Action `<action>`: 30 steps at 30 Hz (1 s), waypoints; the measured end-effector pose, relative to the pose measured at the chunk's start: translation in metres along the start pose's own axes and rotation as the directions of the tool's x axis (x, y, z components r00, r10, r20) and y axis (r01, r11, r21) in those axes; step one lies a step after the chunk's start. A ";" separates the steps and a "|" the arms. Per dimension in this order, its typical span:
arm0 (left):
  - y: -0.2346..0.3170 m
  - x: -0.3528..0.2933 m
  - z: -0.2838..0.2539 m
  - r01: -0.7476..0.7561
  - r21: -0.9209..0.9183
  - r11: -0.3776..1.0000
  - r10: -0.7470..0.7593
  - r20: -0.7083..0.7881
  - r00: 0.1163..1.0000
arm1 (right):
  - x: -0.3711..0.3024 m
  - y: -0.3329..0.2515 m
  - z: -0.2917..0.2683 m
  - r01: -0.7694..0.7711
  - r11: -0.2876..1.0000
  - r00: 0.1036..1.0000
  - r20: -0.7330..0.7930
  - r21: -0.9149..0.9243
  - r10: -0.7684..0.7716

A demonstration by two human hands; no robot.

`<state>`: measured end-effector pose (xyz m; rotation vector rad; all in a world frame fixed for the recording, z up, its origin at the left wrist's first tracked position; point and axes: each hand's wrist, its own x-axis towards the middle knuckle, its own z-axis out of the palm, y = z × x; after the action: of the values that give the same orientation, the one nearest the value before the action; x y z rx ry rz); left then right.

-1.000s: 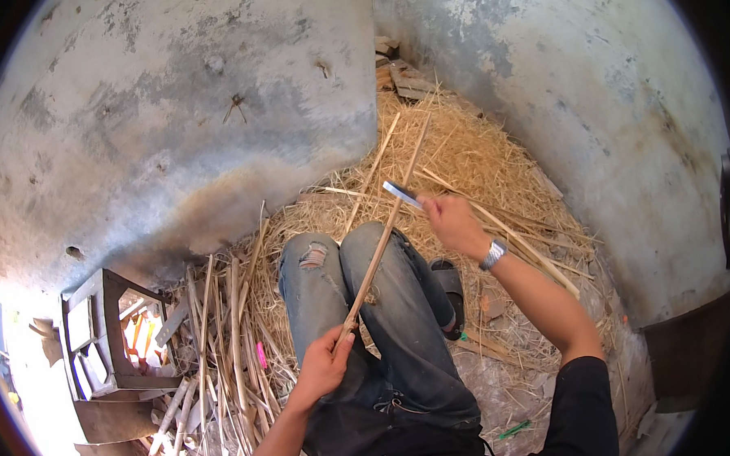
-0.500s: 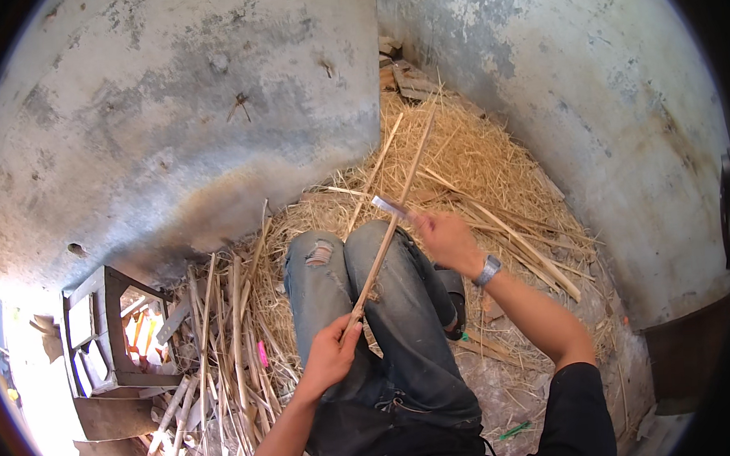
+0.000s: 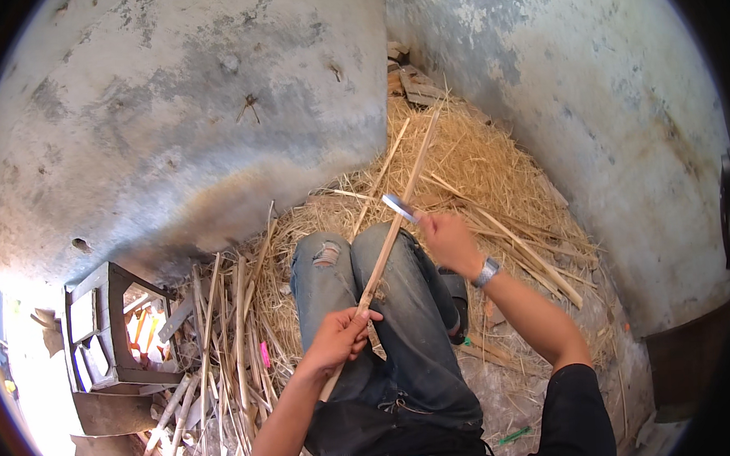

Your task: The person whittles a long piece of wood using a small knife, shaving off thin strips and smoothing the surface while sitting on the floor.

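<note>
A long, pale split bamboo strip (image 3: 381,260) slants across my jeans-clad thighs, its far end reaching out over the straw. My left hand (image 3: 339,339) is closed around the strip near its lower end, and a short length sticks out below the fist. Past my knees, my right hand (image 3: 451,244) grips a knife (image 3: 398,208); the handle is hidden in the fingers. The shiny blade lies across the strip, seemingly against it.
Loose straw (image 3: 476,158) covers the floor ahead, with more strips (image 3: 537,261) lying on its right side. Many sticks (image 3: 240,315) are heaped at my left beside a dark wooden frame (image 3: 101,329). Worn plaster walls (image 3: 173,114) close in ahead and to the right.
My left hand has shifted its hold higher on the strip, so the lower end now shows below it. The knife has moved slightly, and its blade is turned differently.
</note>
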<state>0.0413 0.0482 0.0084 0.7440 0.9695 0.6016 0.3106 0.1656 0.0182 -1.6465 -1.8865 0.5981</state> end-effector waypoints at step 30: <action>-0.021 -0.018 0.032 -0.243 0.745 0.621 0.605 -0.260 0.753 | -0.062 -0.020 0.036 0.099 0.995 0.995 0.001 0.006 -0.099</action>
<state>0.0646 0.0127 0.0124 1.5835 1.5389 0.9162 0.2775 0.1023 -0.0026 -1.5388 -1.9523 0.5637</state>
